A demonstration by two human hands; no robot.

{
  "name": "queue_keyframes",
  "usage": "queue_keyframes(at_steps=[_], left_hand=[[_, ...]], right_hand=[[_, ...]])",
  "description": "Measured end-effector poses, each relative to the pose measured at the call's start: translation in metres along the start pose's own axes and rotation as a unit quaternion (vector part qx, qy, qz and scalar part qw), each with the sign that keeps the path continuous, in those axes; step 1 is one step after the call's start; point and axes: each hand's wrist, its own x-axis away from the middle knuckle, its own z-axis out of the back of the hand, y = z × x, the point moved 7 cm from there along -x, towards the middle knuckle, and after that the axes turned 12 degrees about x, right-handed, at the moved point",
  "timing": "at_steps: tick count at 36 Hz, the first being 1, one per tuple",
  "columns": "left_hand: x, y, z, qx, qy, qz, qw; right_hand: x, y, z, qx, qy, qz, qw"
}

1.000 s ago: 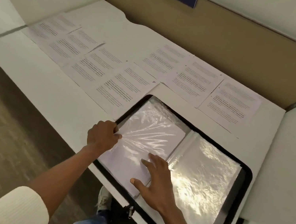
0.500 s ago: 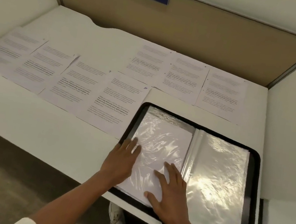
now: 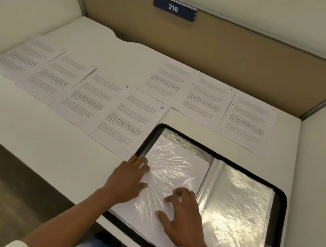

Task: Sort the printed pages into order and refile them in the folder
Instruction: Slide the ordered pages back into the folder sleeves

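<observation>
Left hand [image 3: 128, 178] laid flat, fingers straight, gripping nothing, on the outer edge of a clear crinkled plastic sleeve [image 3: 174, 167] with a white sheet inside, in an open black-rimmed folder [image 3: 276, 225]. Right hand [image 3: 183, 213] just beside it, likewise released, bent fingertips pressing the same sleeve. Beyond the left fingertips, white printed pages [image 3: 128, 122] spread in a row on the white desk [image 3: 39, 138]; more further off, past the right hand.

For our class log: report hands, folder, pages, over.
Left hand and right hand press the folder's filled sleeve. Seven pages loose on desk. No obstruction seen.
</observation>
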Motion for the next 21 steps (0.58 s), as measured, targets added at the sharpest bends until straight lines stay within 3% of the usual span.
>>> queue_keyframes(at_steps=[12, 21], left_hand=[[-0.047, -0.046, 0.062, 0.109, 0.032, 0.104, 0.988], [-0.148, -0.114, 0.148, 0.145, 0.074, 0.136, 0.977]], right_hand=[[-0.101, -0.025, 0.033, -0.090, 0.026, -0.002, 0.996], [-0.228, -0.062, 0.071, -0.096, 0.061, -0.044, 0.993]])
